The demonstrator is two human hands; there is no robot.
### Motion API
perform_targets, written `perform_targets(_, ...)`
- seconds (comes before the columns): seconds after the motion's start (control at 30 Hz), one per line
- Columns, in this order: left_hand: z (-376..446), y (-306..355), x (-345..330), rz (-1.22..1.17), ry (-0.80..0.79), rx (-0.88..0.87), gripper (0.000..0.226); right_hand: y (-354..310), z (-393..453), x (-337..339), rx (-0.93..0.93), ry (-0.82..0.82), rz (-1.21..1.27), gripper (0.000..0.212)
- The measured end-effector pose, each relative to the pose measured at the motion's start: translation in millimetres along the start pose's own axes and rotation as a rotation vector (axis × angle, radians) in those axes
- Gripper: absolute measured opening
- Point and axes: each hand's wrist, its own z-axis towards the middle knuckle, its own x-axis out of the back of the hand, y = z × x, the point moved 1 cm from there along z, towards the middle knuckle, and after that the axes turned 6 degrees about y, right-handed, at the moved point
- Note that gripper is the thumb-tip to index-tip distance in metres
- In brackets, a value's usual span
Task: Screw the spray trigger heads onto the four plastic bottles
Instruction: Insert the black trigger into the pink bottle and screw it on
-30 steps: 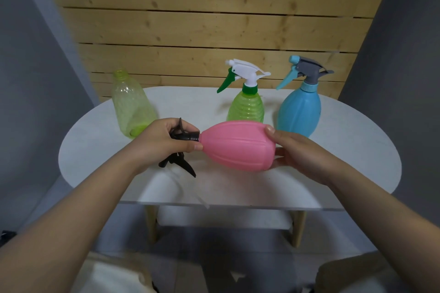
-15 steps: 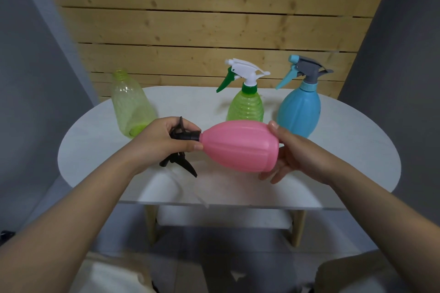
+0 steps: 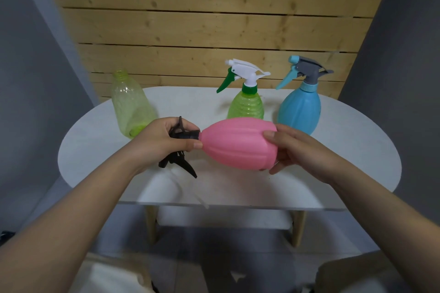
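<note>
A pink ribbed bottle (image 3: 238, 144) lies sideways in the air above the white table (image 3: 333, 173), neck to the left. My left hand (image 3: 162, 140) is closed around the black spray trigger head (image 3: 178, 162) sitting at the bottle's neck. My right hand (image 3: 292, 147) grips the bottle's base. Behind stand a green bottle (image 3: 246, 107) with a white and green trigger head (image 3: 242, 74) and a blue bottle (image 3: 298, 109) with a grey and blue trigger head (image 3: 307, 71). A clear yellow-green bottle (image 3: 131, 107) without a head stands at the left.
A wooden slat wall (image 3: 214, 19) rises behind the table, with grey panels on both sides. A thin clear dip tube (image 3: 200, 200) lies near the table's front edge. My knees show below.
My right hand has shifted its hold on the pink bottle's base, the fingers moving around it. The left hand stays on the black trigger head.
</note>
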Motion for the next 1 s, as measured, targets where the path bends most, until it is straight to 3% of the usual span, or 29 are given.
perform_targets(0.3,3,-2,1,-0.031,-0.010,0.010,0.017,3,1,-1,0.005,-0.028,0.060,0.072)
perform_targets(0.5,-3,7,-3,-0.053,-0.011,-0.070,0.015,2,1,-6,-0.024,0.003,0.175,0.052)
perform_targets(1.0,-9,11,1,0.063,-0.001,-0.179,0.022,2,2,-9,-0.123,-0.056,0.270,0.060)
